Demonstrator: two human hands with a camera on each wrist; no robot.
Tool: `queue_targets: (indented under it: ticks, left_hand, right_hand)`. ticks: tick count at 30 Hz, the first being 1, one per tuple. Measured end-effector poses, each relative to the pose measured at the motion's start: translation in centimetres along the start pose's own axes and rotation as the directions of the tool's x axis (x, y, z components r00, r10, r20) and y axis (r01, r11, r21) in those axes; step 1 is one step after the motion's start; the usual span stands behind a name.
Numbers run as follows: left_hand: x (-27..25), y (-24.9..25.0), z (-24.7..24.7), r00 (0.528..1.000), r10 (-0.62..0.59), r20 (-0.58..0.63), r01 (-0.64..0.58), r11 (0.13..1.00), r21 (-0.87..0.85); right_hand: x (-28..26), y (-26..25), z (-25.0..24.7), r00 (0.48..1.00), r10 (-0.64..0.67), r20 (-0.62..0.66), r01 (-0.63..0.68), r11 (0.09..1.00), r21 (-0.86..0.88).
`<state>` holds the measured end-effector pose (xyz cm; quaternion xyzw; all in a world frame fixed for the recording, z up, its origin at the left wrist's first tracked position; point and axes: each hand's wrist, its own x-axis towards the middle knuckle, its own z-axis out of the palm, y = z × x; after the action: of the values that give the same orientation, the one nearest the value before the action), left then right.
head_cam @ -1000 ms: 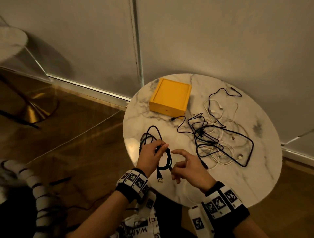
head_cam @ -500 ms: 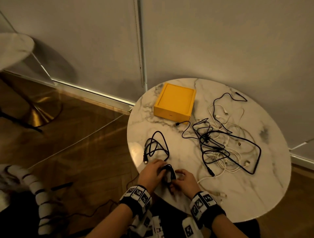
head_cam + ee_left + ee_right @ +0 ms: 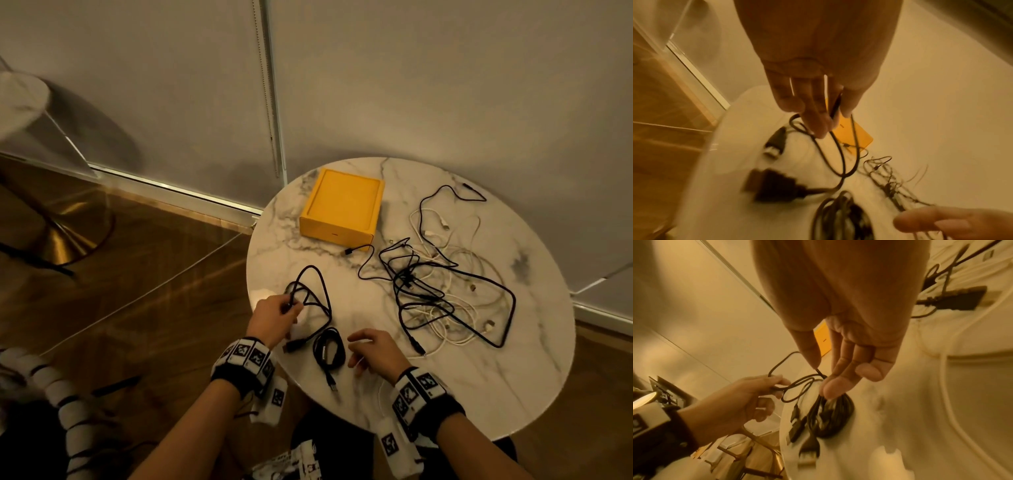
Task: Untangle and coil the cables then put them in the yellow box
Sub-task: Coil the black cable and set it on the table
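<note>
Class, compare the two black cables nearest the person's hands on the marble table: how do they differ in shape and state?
The coiled cable is wound into a tight oval; the loose cable sprawls in open loops. The coiled cable lies free beside the right hand; the left hand pinches the loose cable. Both are black and outside the yellow box.

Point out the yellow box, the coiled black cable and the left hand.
yellow box [image 3: 344, 202]: head view, middle of its top face.
coiled black cable [image 3: 329, 348]: head view, on the coil's loops.
left hand [image 3: 274, 317]: head view, back of the hand.
</note>
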<state>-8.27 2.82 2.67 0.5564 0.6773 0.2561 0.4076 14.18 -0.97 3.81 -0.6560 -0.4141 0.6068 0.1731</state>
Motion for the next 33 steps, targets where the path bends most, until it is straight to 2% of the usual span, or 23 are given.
queue_targets:
  ticks: [2, 4, 8, 10, 12, 14, 15, 18, 21, 23, 24, 26, 27, 28, 30, 32, 33]
  left_hand:
    - [0.5, 2.8, -0.7, 0.994, 0.102, -0.031, -0.104, 0.993, -0.057]
    - [0.4, 6.4, -2.5, 0.968, 0.244, -0.056, -0.248, 0.965, -0.082]
    - [-0.3, 12.7, -5.5, 0.875, 0.483, -0.015, -0.478, 0.860, -0.178]
    - [-0.6, 14.9, -6.9, 0.821, 0.571, -0.014, -0.544, 0.774, -0.323]
    - [-0.8, 16.0, -8.1, 0.789, 0.612, -0.046, -0.576, 0.713, -0.401]
    - [-0.6, 15.9, -8.8, 0.795, 0.604, -0.059, -0.570, 0.710, -0.413]
    - [-0.3, 15.4, -9.0, 0.812, 0.581, -0.062, -0.548, 0.720, -0.425]
    - [0.5, 13.7, -8.8, 0.854, 0.516, -0.063, -0.499, 0.782, -0.373]
    - [0.6, 13.3, -7.9, 0.859, 0.509, -0.053, -0.502, 0.817, -0.283]
    - [0.3, 13.4, -7.1, 0.844, 0.536, 0.005, -0.519, 0.820, -0.243]
    - [-0.1, 13.5, -6.7, 0.823, 0.566, 0.052, -0.551, 0.817, -0.171]
    - [-0.7, 13.2, -5.8, 0.773, 0.610, 0.176, -0.623, 0.782, 0.025]
    - [-0.9, 12.9, -5.5, 0.763, 0.606, 0.224, -0.632, 0.773, 0.061]
    - [-1.0, 12.5, -5.4, 0.771, 0.591, 0.237, -0.616, 0.787, 0.042]
    - [-0.8, 12.1, -5.9, 0.825, 0.545, 0.146, -0.523, 0.836, -0.166]
    - [-0.1, 12.3, -6.1, 0.897, 0.439, 0.048, -0.376, 0.817, -0.436]
    - [0.2, 12.5, -5.9, 0.924, 0.381, 0.034, -0.310, 0.798, -0.517]
  right_hand:
    - [0.0, -1.5, -0.8, 0.999, -0.051, -0.004, 0.051, 0.999, 0.008]
    - [0.4, -3.2, -1.6, 0.991, -0.122, -0.051, 0.123, 0.992, 0.021]
    - [0.1, -8.1, -1.6, 0.955, -0.294, -0.021, 0.295, 0.955, 0.029]
    - [-0.3, -11.0, -1.1, 0.926, -0.376, 0.016, 0.375, 0.925, 0.063]
    - [-0.8, -13.4, -1.0, 0.904, -0.427, -0.022, 0.422, 0.884, 0.199]
    - [-1.3, -15.0, -1.9, 0.896, -0.432, -0.097, 0.436, 0.820, 0.371]
    - [-1.7, -15.6, -2.5, 0.891, -0.440, -0.112, 0.443, 0.787, 0.430]
    - [-2.6, -16.2, -4.1, 0.857, -0.500, -0.127, 0.489, 0.710, 0.507]
    - [-3.0, -16.0, -5.4, 0.841, -0.524, -0.133, 0.495, 0.649, 0.577]
    - [-3.5, -16.1, -6.1, 0.843, -0.523, -0.126, 0.460, 0.579, 0.673]
    - [-3.8, -16.1, -6.5, 0.846, -0.513, -0.144, 0.449, 0.542, 0.710]
    - [-4.1, -16.0, -7.1, 0.840, -0.487, -0.238, 0.496, 0.513, 0.700]
    - [-4.2, -15.8, -7.4, 0.829, -0.478, -0.290, 0.533, 0.522, 0.666]
    - [-4.3, -15.5, -7.7, 0.821, -0.474, -0.317, 0.554, 0.533, 0.639]
    - [-4.5, -14.8, -8.3, 0.825, -0.472, -0.312, 0.551, 0.548, 0.629]
    - [-4.7, -14.3, -8.6, 0.837, -0.476, -0.271, 0.523, 0.552, 0.649]
    - [-4.9, -14.1, -8.7, 0.843, -0.476, -0.250, 0.509, 0.556, 0.657]
